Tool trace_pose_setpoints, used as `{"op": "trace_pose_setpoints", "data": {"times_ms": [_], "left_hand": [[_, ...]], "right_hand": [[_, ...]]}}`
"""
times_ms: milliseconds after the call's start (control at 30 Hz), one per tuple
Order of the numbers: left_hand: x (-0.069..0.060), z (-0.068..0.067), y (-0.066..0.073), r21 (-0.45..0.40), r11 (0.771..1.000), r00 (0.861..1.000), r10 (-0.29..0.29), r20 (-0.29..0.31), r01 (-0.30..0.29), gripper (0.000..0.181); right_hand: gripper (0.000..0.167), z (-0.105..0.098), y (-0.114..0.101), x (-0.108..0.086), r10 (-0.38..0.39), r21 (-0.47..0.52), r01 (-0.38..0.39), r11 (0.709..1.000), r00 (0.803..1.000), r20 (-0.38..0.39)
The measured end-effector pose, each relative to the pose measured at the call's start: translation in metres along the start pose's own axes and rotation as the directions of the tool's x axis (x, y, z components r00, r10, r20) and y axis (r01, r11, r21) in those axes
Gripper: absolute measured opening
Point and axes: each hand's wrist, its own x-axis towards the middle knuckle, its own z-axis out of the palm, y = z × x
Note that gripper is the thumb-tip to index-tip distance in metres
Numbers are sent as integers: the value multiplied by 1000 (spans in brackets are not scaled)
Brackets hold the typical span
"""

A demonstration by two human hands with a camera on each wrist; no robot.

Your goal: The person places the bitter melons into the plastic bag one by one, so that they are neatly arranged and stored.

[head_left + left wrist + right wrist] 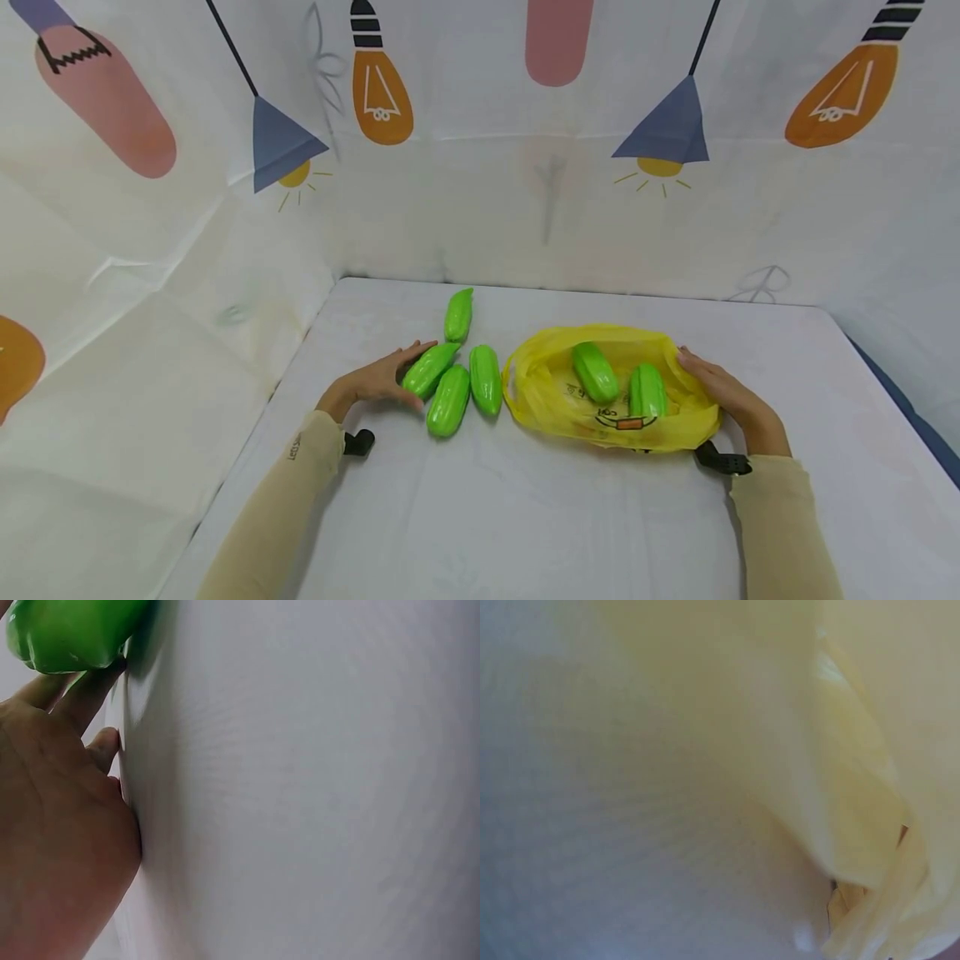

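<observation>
Nearest are two beige sleeves, the left sleeve (277, 508) and the right sleeve (787, 529), reaching forward over the white table (487, 517), with a black device (359, 442) on the left wrist and another black device (722, 459) on the right. Past the wrists, the right hand (731, 396) lies along the right side of a yellow plastic bag (543, 412), its fingers at the rim; its thumb is hidden, so whether it pinches the plastic cannot be told, and the right wrist view shows mostly blurred yellow film. The bag lies with its mouth spread, and inside are two glossy green vegetables, a tilted one (595, 372) on the left and an upright-looking one (648, 392) on the right. Across from it, the left hand (378, 379) has its thumb and fingers spread apart around the leftmost green vegetable (429, 372), not clasped on it; in the left wrist view the fingers extend close against the green skin. Just beside that piece lie a nearer green vegetable (448, 402) and, between it and the bag, another green vegetable (486, 381); a farther green vegetable (458, 316) lies beyond them. Behind the table hangs a pale cloth (480, 208) printed with blue lamps (288, 146), orange bulbs (382, 96) and pink rounded shapes (558, 42).
</observation>
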Motion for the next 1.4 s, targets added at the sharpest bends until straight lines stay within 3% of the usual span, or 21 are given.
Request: {"op": "trace_pose_setpoints", "data": {"times_ms": [400,567,733,1033,1200,1400], "left_hand": [[2,0,0,-27,1000,1000,-2,-30,1,108],[1,-7,6,-53,999,996,-9,-89,4,99],[1,-21,18,-66,996,989,43,-141,-53,93],[3,-33,40,-56,993,983,96,-157,-106,91],[11,-37,54,-50,990,976,119,-180,-130,90],[27,-43,82,-35,985,970,161,-184,-170,88]], "right_hand": [[85,0,2,1,10,3,-10,1000,1000,5],[86,0,-1,0,5,-5,-5,1000,1000,3],[85,0,-1,0,8,-11,-8,1000,1000,3],[87,-1,-2,1,13,-4,-13,1000,1000,11],[89,-2,-2,1,25,-9,-24,1000,1000,10],[88,-2,-1,1,28,-7,-28,1000,1000,12]]}}
